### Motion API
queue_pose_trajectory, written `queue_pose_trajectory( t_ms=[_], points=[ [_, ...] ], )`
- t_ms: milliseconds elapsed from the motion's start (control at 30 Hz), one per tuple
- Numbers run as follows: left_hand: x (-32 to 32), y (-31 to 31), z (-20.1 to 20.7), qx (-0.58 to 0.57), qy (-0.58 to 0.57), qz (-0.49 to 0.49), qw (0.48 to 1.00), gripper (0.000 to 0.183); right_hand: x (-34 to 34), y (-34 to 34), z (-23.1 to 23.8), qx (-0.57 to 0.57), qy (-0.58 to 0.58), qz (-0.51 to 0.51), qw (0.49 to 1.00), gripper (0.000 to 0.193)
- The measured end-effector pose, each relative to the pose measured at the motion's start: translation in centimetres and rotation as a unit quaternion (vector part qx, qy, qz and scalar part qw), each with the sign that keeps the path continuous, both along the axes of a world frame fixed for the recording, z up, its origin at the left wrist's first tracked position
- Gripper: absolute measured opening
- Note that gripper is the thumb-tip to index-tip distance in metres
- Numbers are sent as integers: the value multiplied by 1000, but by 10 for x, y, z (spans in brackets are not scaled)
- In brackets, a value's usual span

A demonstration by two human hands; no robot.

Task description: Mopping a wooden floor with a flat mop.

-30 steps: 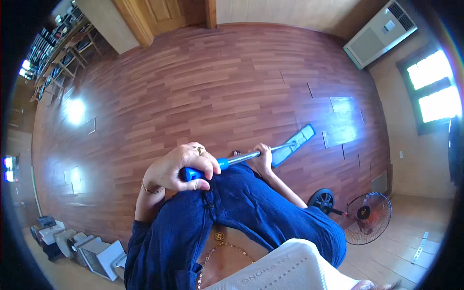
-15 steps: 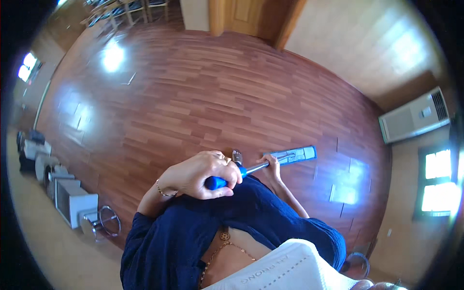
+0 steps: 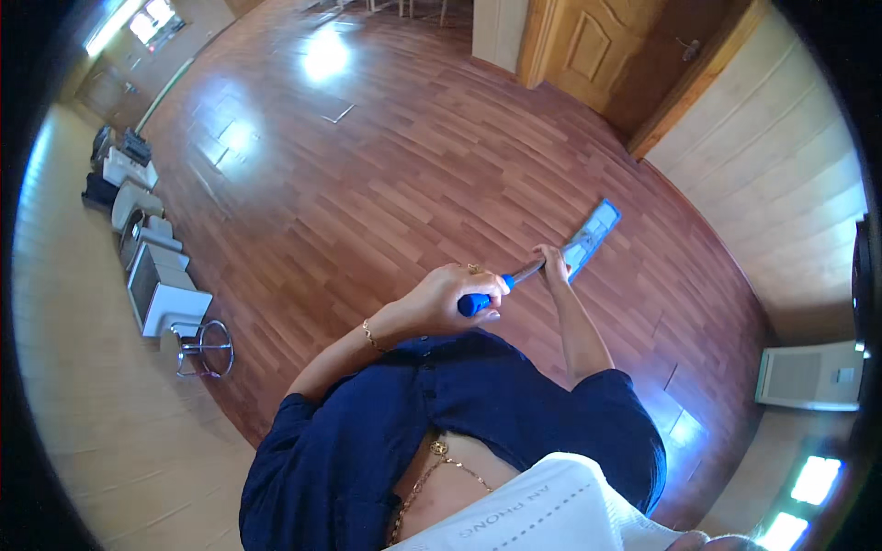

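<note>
A flat mop (image 3: 593,237) with a pale blue rectangular head lies against the wood floor, ahead and to the right. Its metal pole rises toward me and ends in a blue grip. My left hand (image 3: 452,298) is closed around that blue grip in front of my chest, a ring and a bracelet on it. Lower on the pole, close above the mop head, my right hand (image 3: 553,267) is wrapped round the shaft with the arm stretched forward. Part of the pole is hidden behind my hands.
Reddish-brown plank floor (image 3: 395,184) spreads ahead, with a loose strip (image 3: 342,114) on it. A wooden door (image 3: 597,50) stands far right. White cabinets (image 3: 165,289) and a chrome-framed stool (image 3: 204,349) line the left wall. A white wall unit (image 3: 808,376) stands at right.
The mop head has swung forward, from my right side toward the door. Both hands have gone forward and right with the pole, and my view has turned.
</note>
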State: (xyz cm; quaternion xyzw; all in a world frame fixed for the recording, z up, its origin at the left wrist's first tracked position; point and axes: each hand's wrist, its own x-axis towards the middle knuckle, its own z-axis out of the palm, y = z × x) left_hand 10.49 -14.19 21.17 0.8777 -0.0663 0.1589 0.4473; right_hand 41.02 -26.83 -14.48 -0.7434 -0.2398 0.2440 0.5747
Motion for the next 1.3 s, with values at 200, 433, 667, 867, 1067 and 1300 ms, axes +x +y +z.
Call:
queue_pose_trajectory(
  t_ms=[200,433,667,867,1067,1300],
  points=[
    [-25,-8,-3,73,76,136,985,19,-17,92,10,-100,-150,140,973,29],
    [-88,-20,40,77,-2,297,952,13,-125,165,110,-91,-323,352,874,13],
    [-151,-61,117,156,-74,389,905,18,-260,168,181,59,-305,486,817,12],
    [-198,-102,141,190,-171,439,861,44,-365,140,212,162,-250,617,729,10],
    [-241,-137,173,199,-90,394,893,46,-445,109,221,136,-164,756,619,12],
    [-285,-123,166,192,-117,392,892,42,-458,116,221,98,-232,750,611,7]
  ],
)
